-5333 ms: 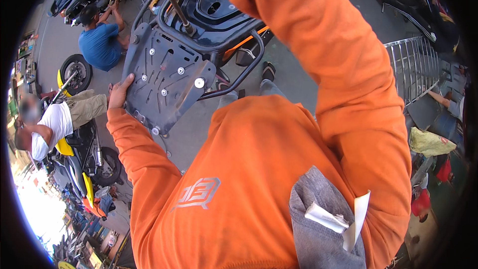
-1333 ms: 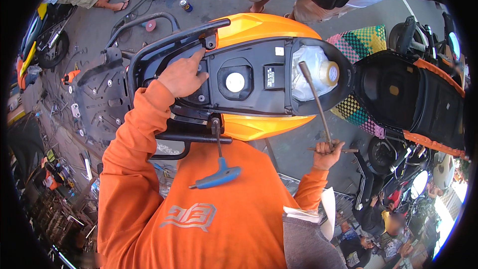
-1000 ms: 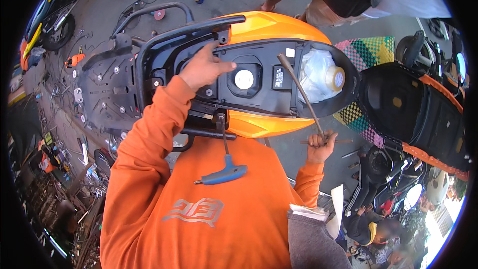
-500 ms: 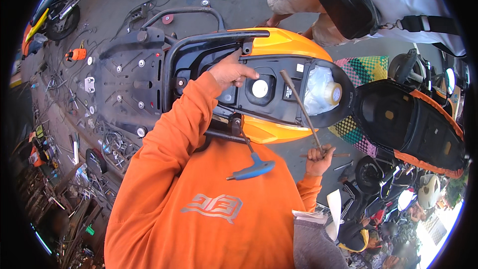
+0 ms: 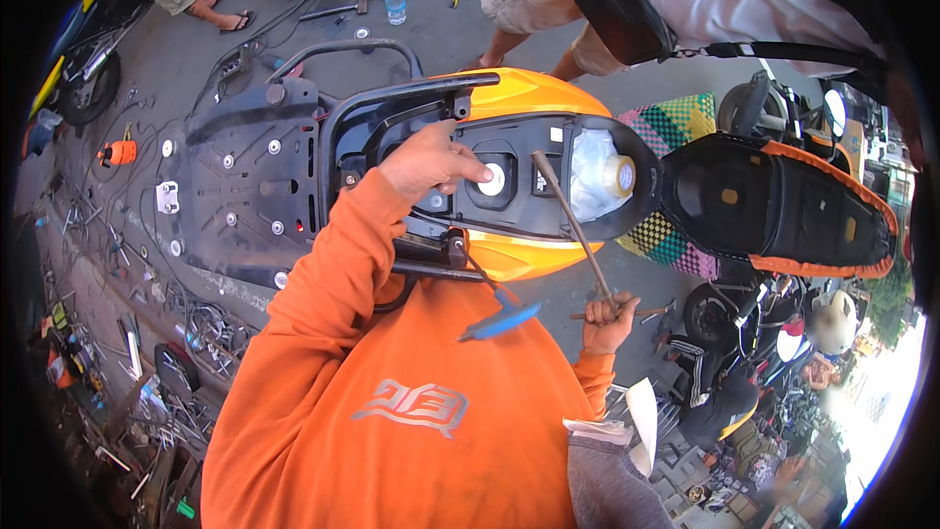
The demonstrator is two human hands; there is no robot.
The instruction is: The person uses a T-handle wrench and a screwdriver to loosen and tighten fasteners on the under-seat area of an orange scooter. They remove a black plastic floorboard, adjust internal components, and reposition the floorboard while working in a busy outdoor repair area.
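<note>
Scooter body (image 5: 509, 255) lies opened; left hand (image 5: 431, 162) rests flat, fingers spread, beside the white filler cap (image 5: 492, 179) — right hand (image 5: 607, 318) grips a long T-handle wrench (image 5: 573, 225); next move likely calls for seating its tip squarely.

The person wears a bright orange long-sleeved sweatshirt (image 5: 392, 402) with a grey emblem (image 5: 411, 407) on the chest; its sleeves reach both wrists, and grey trousers (image 5: 607, 480) show below.

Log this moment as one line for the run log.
left hand: on scooter underseat tray | right hand: holds T-handle wrench | seat: flipped open
</note>
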